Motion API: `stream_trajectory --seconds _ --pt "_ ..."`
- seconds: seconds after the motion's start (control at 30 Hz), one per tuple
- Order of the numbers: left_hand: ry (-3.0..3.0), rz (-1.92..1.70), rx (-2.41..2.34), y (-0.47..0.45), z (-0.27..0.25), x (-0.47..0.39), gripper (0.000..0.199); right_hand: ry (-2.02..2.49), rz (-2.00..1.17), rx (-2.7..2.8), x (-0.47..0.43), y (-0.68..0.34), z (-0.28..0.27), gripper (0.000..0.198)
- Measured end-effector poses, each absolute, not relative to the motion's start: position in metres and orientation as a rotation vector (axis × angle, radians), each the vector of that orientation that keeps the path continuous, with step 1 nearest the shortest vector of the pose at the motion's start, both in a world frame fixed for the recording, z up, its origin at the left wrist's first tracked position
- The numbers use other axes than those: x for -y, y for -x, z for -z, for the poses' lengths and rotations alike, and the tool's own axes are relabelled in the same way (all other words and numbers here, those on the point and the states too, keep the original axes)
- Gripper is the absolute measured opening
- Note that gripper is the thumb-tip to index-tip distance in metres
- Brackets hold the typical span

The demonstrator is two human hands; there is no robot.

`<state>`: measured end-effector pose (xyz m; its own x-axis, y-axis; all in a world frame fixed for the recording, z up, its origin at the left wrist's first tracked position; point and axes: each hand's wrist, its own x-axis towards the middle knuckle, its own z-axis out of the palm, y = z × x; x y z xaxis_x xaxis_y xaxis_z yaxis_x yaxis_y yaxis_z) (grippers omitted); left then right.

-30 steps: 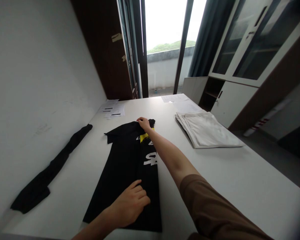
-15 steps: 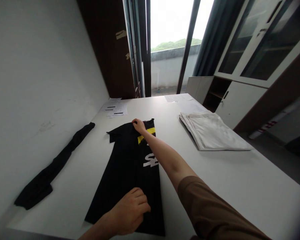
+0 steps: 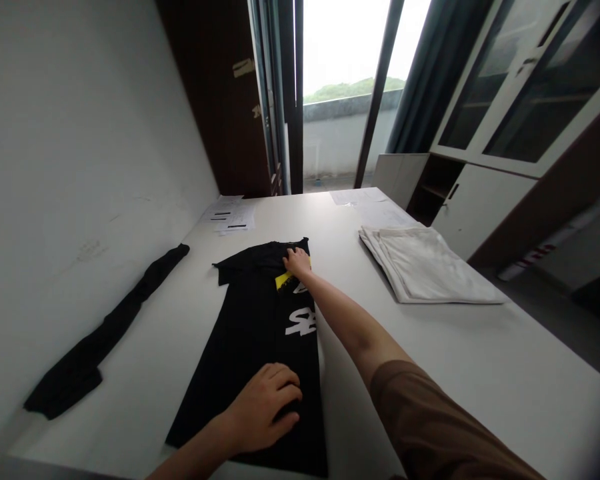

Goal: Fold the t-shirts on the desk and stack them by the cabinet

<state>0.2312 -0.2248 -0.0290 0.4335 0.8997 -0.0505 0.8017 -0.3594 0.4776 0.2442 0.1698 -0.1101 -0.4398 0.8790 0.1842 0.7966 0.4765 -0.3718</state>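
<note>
A black T-shirt (image 3: 235,333) with a yellow stripe and white lettering lies folded lengthwise on the white table, its sleeve pointing left. My right hand (image 3: 298,263) rests on the upper part of the shirt, over the yellow stripe, with fingers apart and slightly bent. Over the lower part of the shirt is my left hand (image 3: 267,405), palm down, thumb and fingers spread and holding nothing. Whether its palm presses on the cloth is hard to make out.
A narrow folded black garment (image 3: 110,333) lies along the wall on the left. On the right side of the table (image 3: 380,400) sits a folded white cloth (image 3: 430,263). Papers (image 3: 233,215) lie at the far left corner, and more sheets (image 3: 375,210) at the far right.
My right hand has moved right from the collar area onto the yellow stripe, its fingers loosening. My left hand has opened from a curled shape and shifted slightly up the shirt.
</note>
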Motion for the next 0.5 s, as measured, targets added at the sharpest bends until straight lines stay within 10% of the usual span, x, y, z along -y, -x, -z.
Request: stream_trajectory --seconds 0.17,0.5 --pt "-2.362 -0.145 -1.456 -0.237 0.038 0.214 0.074 1.414 -0.334 2.511 -0.179 -0.249 0.125 0.069" --pt "-2.441 -0.123 -1.389 -0.252 0.056 0.198 0.072 1.485 -0.327 2.544 -0.192 -0.245 0.124 0.083"
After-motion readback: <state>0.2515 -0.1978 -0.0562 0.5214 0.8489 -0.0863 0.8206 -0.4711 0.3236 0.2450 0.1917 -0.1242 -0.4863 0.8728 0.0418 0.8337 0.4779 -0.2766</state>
